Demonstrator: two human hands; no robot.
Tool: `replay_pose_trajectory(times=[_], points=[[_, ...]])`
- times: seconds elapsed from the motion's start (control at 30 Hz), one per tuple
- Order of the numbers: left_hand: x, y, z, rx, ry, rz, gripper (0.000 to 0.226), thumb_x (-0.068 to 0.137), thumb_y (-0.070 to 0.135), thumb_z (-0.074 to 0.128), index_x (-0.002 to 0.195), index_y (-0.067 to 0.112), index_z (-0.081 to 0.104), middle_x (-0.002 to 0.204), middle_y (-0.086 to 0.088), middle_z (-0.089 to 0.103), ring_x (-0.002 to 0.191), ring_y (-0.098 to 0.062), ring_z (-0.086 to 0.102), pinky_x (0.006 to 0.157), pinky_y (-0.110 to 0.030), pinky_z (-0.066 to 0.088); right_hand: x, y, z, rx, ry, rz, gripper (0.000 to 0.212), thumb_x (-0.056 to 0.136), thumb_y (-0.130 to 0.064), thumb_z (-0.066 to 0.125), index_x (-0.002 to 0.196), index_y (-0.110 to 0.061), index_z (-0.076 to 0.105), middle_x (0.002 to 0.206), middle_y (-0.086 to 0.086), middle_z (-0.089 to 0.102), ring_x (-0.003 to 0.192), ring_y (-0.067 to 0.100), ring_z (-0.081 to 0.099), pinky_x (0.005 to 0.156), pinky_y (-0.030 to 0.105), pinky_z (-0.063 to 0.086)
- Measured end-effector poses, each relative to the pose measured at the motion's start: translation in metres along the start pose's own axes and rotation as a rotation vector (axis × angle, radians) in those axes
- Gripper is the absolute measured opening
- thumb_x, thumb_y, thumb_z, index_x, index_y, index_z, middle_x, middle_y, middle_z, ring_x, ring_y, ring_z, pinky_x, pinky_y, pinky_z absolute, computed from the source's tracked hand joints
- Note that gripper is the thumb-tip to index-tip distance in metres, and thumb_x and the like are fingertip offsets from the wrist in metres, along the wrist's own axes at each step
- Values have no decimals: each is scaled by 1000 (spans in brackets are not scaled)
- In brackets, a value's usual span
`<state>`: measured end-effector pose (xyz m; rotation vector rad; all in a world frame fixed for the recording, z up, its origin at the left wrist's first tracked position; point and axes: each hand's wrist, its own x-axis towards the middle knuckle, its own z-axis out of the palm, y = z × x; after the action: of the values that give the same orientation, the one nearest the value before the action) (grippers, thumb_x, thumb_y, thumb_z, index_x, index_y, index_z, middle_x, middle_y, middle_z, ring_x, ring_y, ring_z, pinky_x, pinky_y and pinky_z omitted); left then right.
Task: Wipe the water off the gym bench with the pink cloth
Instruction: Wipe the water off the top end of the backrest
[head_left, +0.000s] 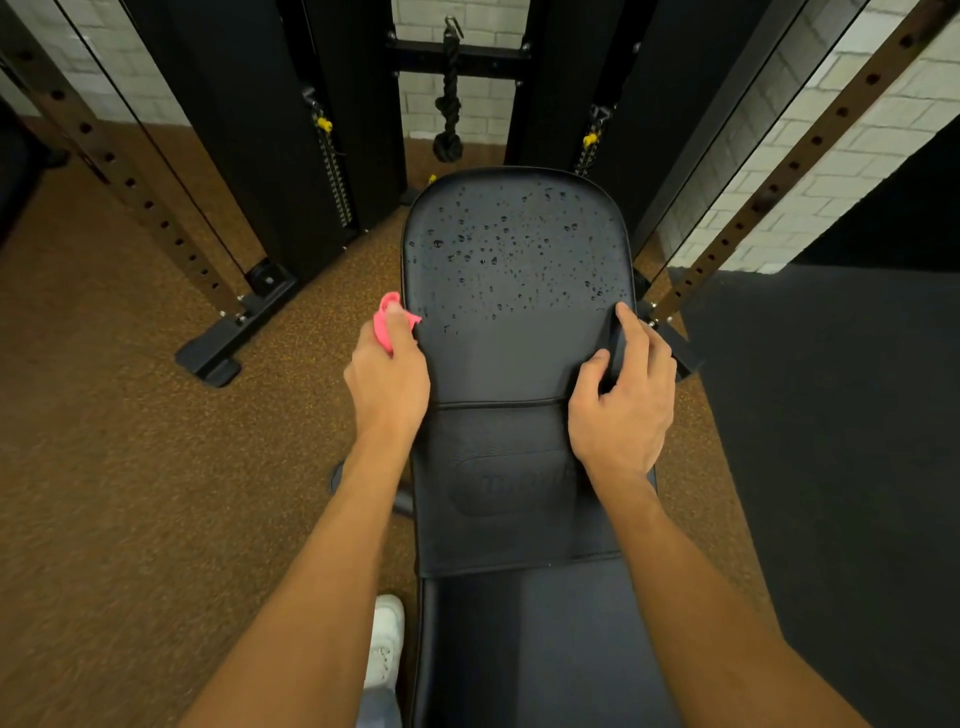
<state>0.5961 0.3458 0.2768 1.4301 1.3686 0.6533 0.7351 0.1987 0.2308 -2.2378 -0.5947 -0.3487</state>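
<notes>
There's the left hand (387, 374), fist closed on the bunched pink cloth (387, 325) at the gym bench (498, 358) pad's left edge. The right hand (623, 405) grips the right edge, thumb on top, index straight, other fingers curled over the side. Water droplets (514, 244) bead the far half.

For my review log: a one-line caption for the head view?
Left hand grips the pink cloth beside the droplet-covered gym bench; right hand holds its other edge.
</notes>
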Motion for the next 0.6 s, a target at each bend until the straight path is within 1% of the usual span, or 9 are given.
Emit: replay_pose_trajectory(times=[0.07,0.13,0.2,0.27,0.3,0.4,0.5,0.57,0.6], points=[[-2,2,0,-11,-21,-9,35,114,51,34,115,30,62,92,14,59,78,4,54,63,-11,34,0,0,0,-2,2,-1,51,104,-28,52,155,-24,54,146,8,57,132,24,52,106,46,49],[-18,-11,-4,5,-37,-8,29,113,52,34,112,36,58,93,17,58,81,6,52,67,-12,34,0,0,0,4,1,0,51,104,-28,52,155,-24,54,147,8,57,132,25,52,107,45,48],[-31,-28,-9,9,-37,-4,33,112,55,35,111,35,61,94,15,61,85,4,56,76,-21,41,0,0,0,3,2,-3,51,104,-27,51,155,-24,54,147,8,57,133,25,52,107,44,48],[-25,-31,-9,4,-20,-20,41,111,57,36,110,30,67,97,11,66,92,-4,61,89,-34,48,0,0,0,2,6,-2,51,103,-27,51,155,-24,54,147,8,57,133,26,53,107,45,48],[-17,-27,-7,-12,-17,-32,41,111,57,37,109,32,69,100,10,68,95,-5,63,92,-36,49,0,1,0,3,6,-1,51,103,-26,51,155,-24,54,147,8,57,133,26,53,107,45,48],[5,1,0,-63,-35,-53,36,113,54,36,105,33,65,99,14,64,89,2,58,82,-25,42,-1,0,0,4,6,-3,51,103,-26,52,155,-24,54,147,8,57,132,26,54,107,45,48],[4,2,2,-60,-40,-40,30,113,54,35,119,36,58,97,21,55,86,7,51,72,-14,34,0,0,-1,4,5,-1,51,103,-27,51,155,-24,54,146,8,57,132,26,54,108,44,48],[-13,-14,-2,-47,-41,-33,30,112,56,35,116,37,58,97,23,55,87,9,50,74,-15,34,0,-1,-1,2,2,-3,51,103,-27,51,155,-24,54,146,8,57,131,25,54,107,44,48],[-20,-21,-4,-44,-30,-28,33,112,56,35,114,35,61,98,22,57,89,8,51,78,-19,37,0,-1,-1,-1,2,-4,51,103,-27,51,154,-24,54,146,7,57,130,26,55,106,44,49]])
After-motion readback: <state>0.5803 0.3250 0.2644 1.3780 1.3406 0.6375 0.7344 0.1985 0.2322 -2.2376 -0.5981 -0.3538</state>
